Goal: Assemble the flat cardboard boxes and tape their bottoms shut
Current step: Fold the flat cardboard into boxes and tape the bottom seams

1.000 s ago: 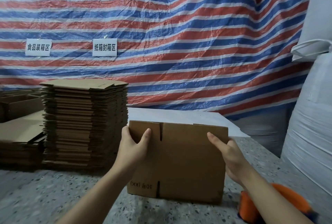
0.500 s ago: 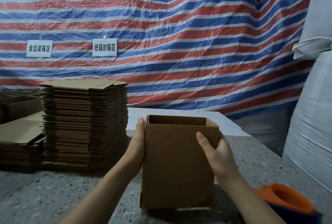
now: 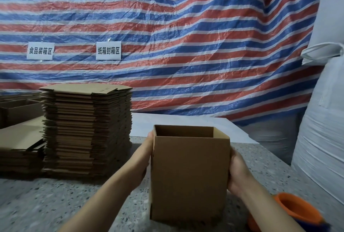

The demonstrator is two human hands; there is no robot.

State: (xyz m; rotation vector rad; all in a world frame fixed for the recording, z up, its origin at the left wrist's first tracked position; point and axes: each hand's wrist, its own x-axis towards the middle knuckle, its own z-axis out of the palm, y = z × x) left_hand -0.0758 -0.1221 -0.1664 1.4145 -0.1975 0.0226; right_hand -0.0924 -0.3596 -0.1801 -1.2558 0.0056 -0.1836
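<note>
An opened brown cardboard box (image 3: 189, 176) stands upright on the speckled table (image 3: 55, 203), its open top facing up and its inside empty. My left hand (image 3: 144, 155) lies flat against the box's left wall, fingertips reaching the top edge. My right hand (image 3: 239, 174) presses on the right wall, with its fingers hidden behind the box. A tall stack of flat cardboard boxes (image 3: 87, 131) sits to the left of the box. The box's bottom flaps are out of sight.
An orange tape dispenser (image 3: 296, 211) lies at the lower right beside my right forearm. A lower pile of flat cardboard (image 3: 18, 149) sits at the far left. A big white sack (image 3: 320, 148) stands on the right. A striped tarp hangs behind.
The flat carton has been spread open into a square tube and set upright. Both hands slid from its front face to its two side walls.
</note>
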